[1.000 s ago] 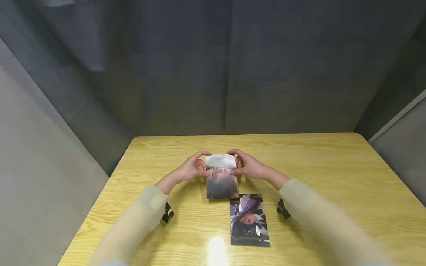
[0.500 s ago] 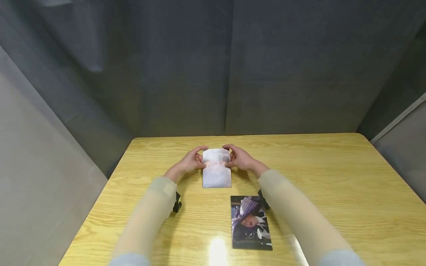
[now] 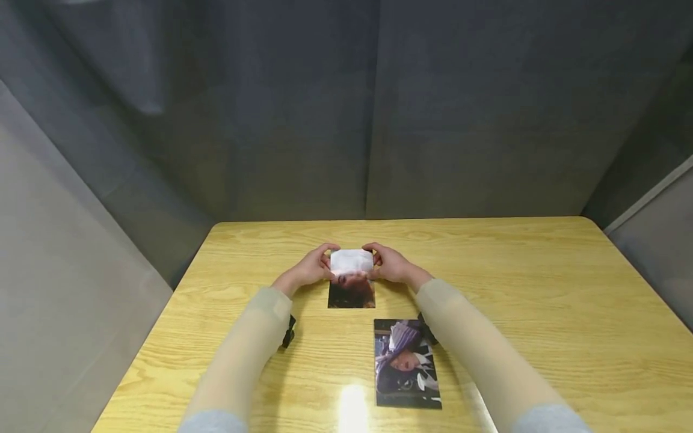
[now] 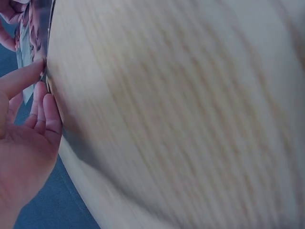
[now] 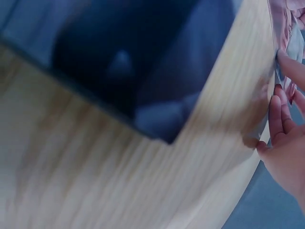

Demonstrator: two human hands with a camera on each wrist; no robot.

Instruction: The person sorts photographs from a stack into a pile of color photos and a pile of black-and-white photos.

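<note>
A glossy photo print (image 3: 351, 278) stands tilted near the middle of the wooden table (image 3: 541, 288), its near edge on the wood and its far edge raised. My left hand (image 3: 314, 267) pinches its upper left edge and my right hand (image 3: 391, 264) pinches its upper right edge. In the left wrist view the left hand's fingertips (image 4: 35, 67) touch the photo's edge (image 4: 33, 38). The right wrist view shows the right hand's fingertips (image 5: 288, 67) on the photo's other edge (image 5: 281, 28). A second photo (image 3: 406, 362), of a figure in purple, lies flat nearer to me.
Grey fabric panels (image 3: 346, 108) wall the table on three sides. A bright light reflection (image 3: 353, 409) sits on the near table edge. Small black wrist cameras (image 3: 289, 332) hang under both sleeves.
The held photo was slid away from me, then tilted so its dark picture shows again. The head view shifted slightly. The purple photo has not moved.
</note>
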